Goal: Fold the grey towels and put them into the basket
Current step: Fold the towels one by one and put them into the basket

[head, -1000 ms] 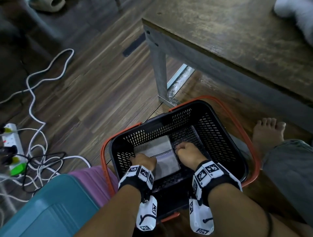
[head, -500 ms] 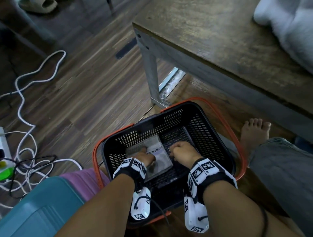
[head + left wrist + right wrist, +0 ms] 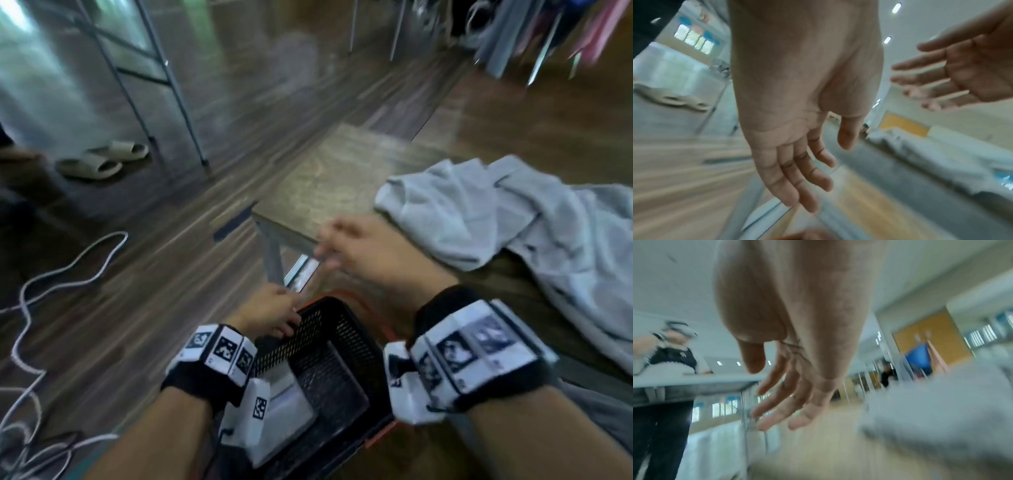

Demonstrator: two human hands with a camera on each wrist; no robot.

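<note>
A black mesh basket (image 3: 346,329) with an orange rim stands on the floor between my forearms. A folded grey towel (image 3: 291,401) lies flat on its bottom. An unfolded grey towel (image 3: 513,226) lies crumpled on the low wooden table (image 3: 339,171) to the right. My left hand (image 3: 274,313) hovers above the basket's far left corner, fingers straight and relaxed, holding nothing (image 3: 807,175). My right hand (image 3: 346,243) is raised higher, over the table's near edge just left of the crumpled towel, fingers spread and empty (image 3: 781,402). The picture is blurred by motion.
White cables (image 3: 68,270) snake over the wooden floor on the left. A pair of pale slippers (image 3: 102,159) lies by a metal rack (image 3: 171,85) at the back left. Clothes hang at the back right (image 3: 548,31). Another person stands behind a table (image 3: 670,353).
Both hands have left the folded towel and come up out of the basket, opening as they rose. The head view has swung up, bringing the crumpled towel on the table into sight.
</note>
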